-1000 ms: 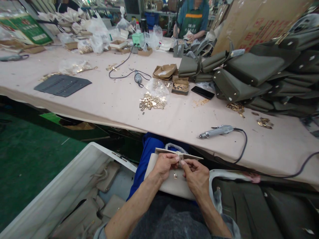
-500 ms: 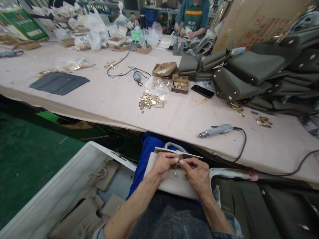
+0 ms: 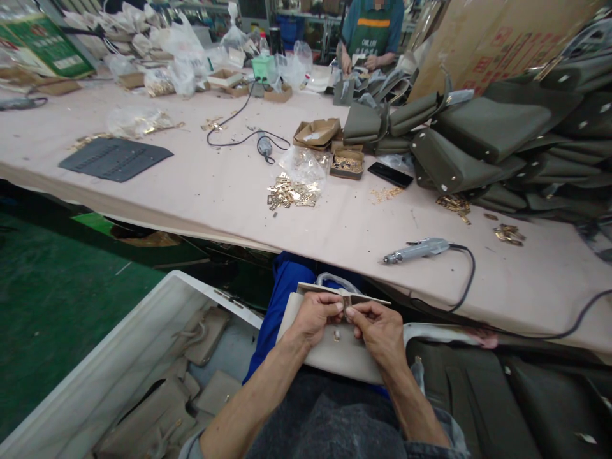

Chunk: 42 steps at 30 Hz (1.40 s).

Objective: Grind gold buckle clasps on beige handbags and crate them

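On my lap rests a beige handbag (image 3: 329, 354), its flap raised toward the table and a small metal fitting (image 3: 336, 335) on its front. My left hand (image 3: 315, 317) pinches the strap tab (image 3: 346, 302) at the middle of the flap from the left. From the right, my right hand (image 3: 379, 326) pinches the same tab, thumb and finger close to the left fingertips. Whatever small part may sit between the fingertips is hidden. Behind the flap a plastic-wrapped handle (image 3: 335, 279) shows.
An electric screwdriver (image 3: 415, 250) lies near the table edge, its cable trailing right. Gold metal pieces (image 3: 292, 193) and a phone (image 3: 390, 174) lie beyond. Dark green bags (image 3: 492, 127) pile up at right. A white bin (image 3: 143, 325) holds beige bags. Across the table, a person (image 3: 370, 38) works.
My hands stay almost still, both on the strap tab. Across the table, the other person's hands have moved apart. The view has shifted very slightly.
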### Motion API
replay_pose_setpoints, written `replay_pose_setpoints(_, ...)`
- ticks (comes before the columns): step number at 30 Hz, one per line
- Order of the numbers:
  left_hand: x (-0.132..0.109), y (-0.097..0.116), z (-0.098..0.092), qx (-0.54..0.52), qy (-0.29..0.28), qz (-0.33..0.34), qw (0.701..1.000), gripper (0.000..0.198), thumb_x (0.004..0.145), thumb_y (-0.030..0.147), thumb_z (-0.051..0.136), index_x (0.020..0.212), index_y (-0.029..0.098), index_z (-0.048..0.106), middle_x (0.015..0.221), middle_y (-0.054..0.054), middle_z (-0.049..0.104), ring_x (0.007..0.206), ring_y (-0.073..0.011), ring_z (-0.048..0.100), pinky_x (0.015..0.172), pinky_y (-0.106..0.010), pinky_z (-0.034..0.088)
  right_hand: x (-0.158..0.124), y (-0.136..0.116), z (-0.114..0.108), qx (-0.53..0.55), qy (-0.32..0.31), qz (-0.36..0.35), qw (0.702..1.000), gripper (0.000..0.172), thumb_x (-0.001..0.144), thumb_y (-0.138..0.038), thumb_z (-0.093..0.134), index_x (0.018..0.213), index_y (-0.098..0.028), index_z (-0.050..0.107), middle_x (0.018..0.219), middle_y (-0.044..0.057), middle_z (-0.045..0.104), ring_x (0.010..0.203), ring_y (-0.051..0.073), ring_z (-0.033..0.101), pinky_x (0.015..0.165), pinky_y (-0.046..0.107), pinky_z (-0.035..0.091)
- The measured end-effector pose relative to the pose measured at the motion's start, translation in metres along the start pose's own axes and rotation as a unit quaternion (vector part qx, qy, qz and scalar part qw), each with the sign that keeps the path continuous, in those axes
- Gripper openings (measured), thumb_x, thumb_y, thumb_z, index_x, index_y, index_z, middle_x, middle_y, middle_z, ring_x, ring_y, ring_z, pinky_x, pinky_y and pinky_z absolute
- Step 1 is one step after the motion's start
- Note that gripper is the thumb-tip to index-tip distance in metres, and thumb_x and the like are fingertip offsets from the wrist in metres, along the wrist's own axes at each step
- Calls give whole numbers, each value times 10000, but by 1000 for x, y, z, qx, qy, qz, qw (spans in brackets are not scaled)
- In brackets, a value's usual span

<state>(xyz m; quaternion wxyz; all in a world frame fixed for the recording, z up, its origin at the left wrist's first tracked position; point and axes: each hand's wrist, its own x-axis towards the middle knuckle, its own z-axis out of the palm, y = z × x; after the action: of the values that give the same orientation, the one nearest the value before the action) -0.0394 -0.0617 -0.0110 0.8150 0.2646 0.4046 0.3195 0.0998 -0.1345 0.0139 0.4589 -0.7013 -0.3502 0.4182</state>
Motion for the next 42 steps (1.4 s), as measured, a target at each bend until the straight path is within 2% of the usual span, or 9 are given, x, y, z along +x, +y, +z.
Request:
replay_pose_setpoints(3,-1,1,-1,-9,-8,-4,1000,247,537,217,890,702,72,778,587,-47,657,506,-100,524,564,-253,382,-1,-2,0,-18,4,5,1000,336,780,-476,781,808,-143,755,505,15,612,439,130,543,449,222,408)
replay_pose_setpoints(7,-1,1,0,-9,-28,13,999,232,643,285,867,677,81,760,565,-44,640,510,-106,523,547,-249,364,-1,-1,2,-11,-3,13,1000,369,771,-505,792,802,-141,747,512,26,625,439,138,555,446,225,412)
replay_pose_setpoints(13,1,-4,5,12,46,35,998,284,591,325,897,631,85,752,514,-34,615,473,-100,484,523,-251,340,0,6,5,28,-25,55,998,417,731,-521,835,838,-142,697,612,59,687,450,143,584,445,227,430)
replay_pose_setpoints(19,3,-6,6,19,74,31,997,320,531,337,914,651,80,765,598,-74,673,528,-133,545,558,-272,391,4,10,2,66,-121,44,989,415,788,-540,785,773,-145,658,655,54,687,470,110,564,465,210,410)
replay_pose_setpoints(22,3,-3,6,12,62,8,998,295,516,308,901,620,87,736,571,-51,640,512,-121,523,536,-263,375,4,12,3,59,-123,32,990,419,804,-549,767,763,-156,629,609,28,654,433,94,523,432,199,362)
replay_pose_setpoints(27,4,-1,4,6,42,-26,999,284,573,315,857,559,105,666,513,-22,563,459,-102,456,475,-252,304,2,18,7,53,-134,21,989,426,828,-565,746,778,-173,588,609,18,645,441,101,523,438,204,368)
replay_pose_setpoints(31,9,-5,1,8,49,-20,999,281,528,282,864,530,117,638,497,-7,541,457,-98,446,472,-250,294,2,23,9,66,-148,21,987,429,839,-581,731,789,-184,575,623,17,642,479,119,536,479,227,398)
replay_pose_setpoints(36,13,-10,0,11,56,-15,998,255,520,270,859,566,108,667,505,-11,553,461,-95,443,483,-251,290,5,31,6,36,-115,-20,993,417,818,-569,755,763,-187,597,677,24,643,616,160,575,586,265,439)
replay_pose_setpoints(42,13,-11,-1,20,58,-20,998,265,537,271,846,515,128,624,468,2,516,441,-89,415,471,-248,261,9,36,4,92,-135,10,987,395,776,-507,819,754,-176,605,684,30,648,631,162,578,591,267,423)
